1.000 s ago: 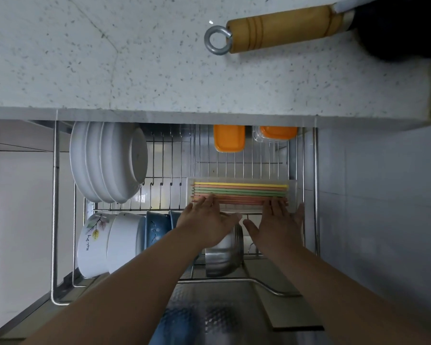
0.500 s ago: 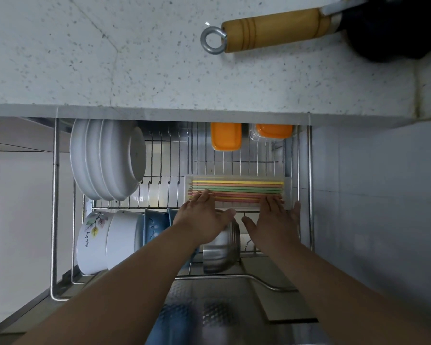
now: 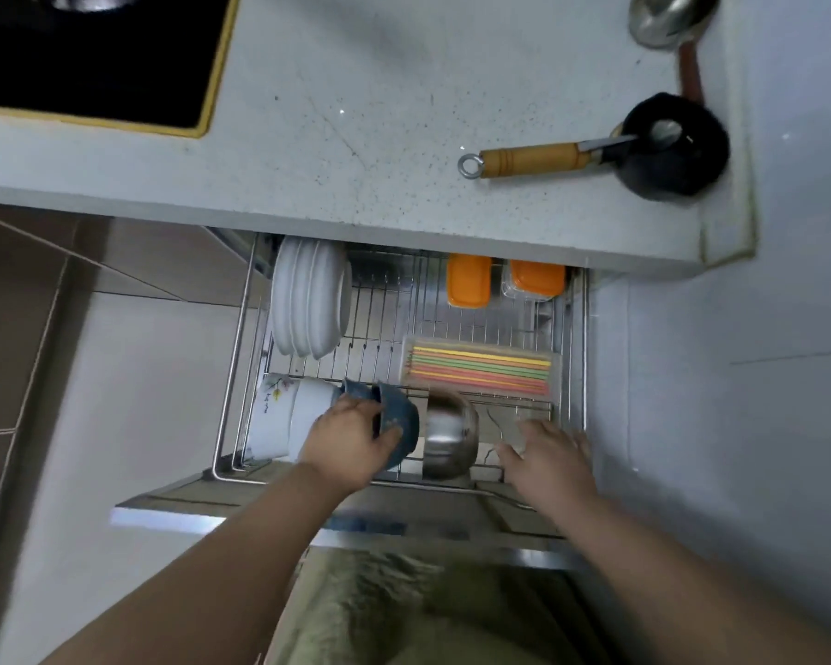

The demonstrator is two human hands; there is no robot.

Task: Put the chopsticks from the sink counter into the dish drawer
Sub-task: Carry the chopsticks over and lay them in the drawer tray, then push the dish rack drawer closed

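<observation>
The colourful chopsticks [image 3: 480, 372] lie side by side in a clear flat box on the wire rack, at the right middle of the pulled-out dish drawer [image 3: 233, 376]. Neither hand touches the box. My left hand [image 3: 351, 441] hovers nearer the drawer front, over the white and blue bowls, with its thumb across a blue bowl [image 3: 399, 417]; it holds nothing. My right hand [image 3: 548, 453] is spread flat and open over the drawer's front right corner, below the box.
White plates [image 3: 308, 304] stand at the drawer's back left, and two orange-lidded containers [image 3: 468, 288] at the back. A steel bowl [image 3: 452, 439] and white bowls [image 3: 279, 419] sit in front. On the counter lie a wooden-handled ladle [image 3: 533, 158], a black pot [image 3: 672, 146] and a stove [image 3: 92, 55].
Both hands have let go of the chopstick box and drawn back toward the drawer front. The view has pulled back and up, showing more counter.
</observation>
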